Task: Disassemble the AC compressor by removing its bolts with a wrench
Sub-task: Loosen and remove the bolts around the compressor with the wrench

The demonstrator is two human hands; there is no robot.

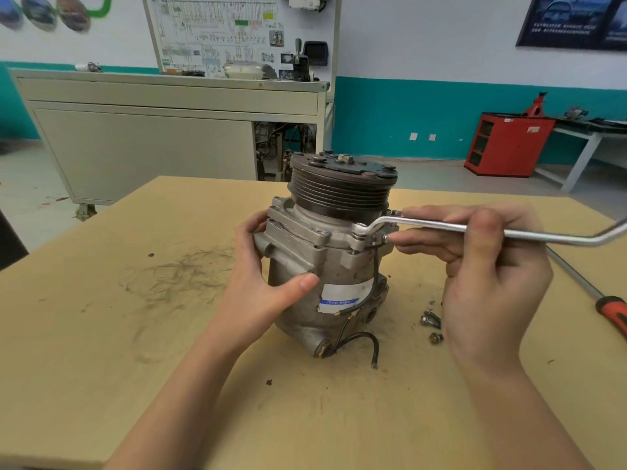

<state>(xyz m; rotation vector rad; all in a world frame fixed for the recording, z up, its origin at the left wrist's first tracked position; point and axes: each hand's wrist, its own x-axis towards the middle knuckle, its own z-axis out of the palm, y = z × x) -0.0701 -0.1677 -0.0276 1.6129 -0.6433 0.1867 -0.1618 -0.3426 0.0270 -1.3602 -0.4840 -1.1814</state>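
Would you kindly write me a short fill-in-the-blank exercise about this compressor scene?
1. The left hand grips the AC compressor, which stands with its pulley facing ____.
2. The right hand holds the wrench, whose ring end sits on a bolt below the ____.
3. Loose bolts lie on the table beside the ____ hand.
Missing words: up; pulley; right.

Workshop: white wall (424,45) w/ teal lower band (390,120); grey cabinet (146,147) w/ wiring-diagram board (217,32) rear left; red cabinet (505,144) at right, dark poster (576,18) above; tan tabletop (101,334) in fgd.
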